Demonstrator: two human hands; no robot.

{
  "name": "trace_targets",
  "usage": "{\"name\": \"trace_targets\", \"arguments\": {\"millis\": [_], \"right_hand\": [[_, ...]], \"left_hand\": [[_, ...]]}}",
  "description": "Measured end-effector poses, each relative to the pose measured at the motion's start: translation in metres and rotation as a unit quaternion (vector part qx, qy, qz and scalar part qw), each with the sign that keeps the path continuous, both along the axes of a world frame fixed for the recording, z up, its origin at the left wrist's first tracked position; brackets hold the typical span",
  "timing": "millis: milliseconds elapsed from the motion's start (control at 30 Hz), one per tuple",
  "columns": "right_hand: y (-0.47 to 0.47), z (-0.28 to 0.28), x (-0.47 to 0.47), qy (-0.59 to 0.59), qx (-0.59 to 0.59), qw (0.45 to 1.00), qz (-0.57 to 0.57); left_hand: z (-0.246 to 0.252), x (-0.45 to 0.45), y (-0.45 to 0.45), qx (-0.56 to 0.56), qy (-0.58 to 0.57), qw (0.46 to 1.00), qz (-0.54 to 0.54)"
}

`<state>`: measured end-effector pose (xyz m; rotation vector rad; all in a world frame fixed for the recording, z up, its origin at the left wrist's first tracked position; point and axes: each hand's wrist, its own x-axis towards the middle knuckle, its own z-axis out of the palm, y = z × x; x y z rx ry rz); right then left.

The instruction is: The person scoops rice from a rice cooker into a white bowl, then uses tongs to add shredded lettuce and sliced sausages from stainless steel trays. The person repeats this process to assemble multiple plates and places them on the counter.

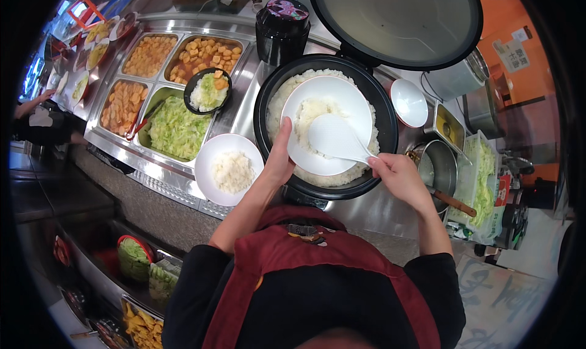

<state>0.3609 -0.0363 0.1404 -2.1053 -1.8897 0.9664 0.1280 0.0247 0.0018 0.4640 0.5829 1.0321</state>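
My left hand [280,159] grips the left rim of a white plate [361,104] over a large black rice cooker [388,141] full of cooked rice [277,104]. In my right hand [397,175] is the handle of a white rice paddle [332,136]. Its blade lies against a portion of rice on the plate and hides part of it. Raised behind the pot is the cooker's lid [398,22]. Just left of my left forearm, a second white plate [206,184] bears a mound of rice [232,171].
Left are steel food pans with tofu cubes [206,51] and chopped cabbage [178,127], plus a black bowl [187,95] with rice and toppings. White bowls [409,103], a saucepan [442,166] with a wooden handle and a cabbage tub [483,179] stand right. Another person's arm [36,103] shows far left.
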Motion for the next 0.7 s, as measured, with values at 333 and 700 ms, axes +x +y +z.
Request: {"name": "trace_targets", "arguments": {"millis": [333,700], "right_hand": [[0.029,-0.006,0.029,0.089,-0.110,0.988,-0.057],[-0.002,-0.032,0.037,0.094,-0.015,0.994,-0.054]], "left_hand": [[-0.002,-0.009,-0.003,0.018,0.083,0.996,-0.025],[0.017,-0.019,-0.004,0.012,0.027,1.000,0.004]]}}
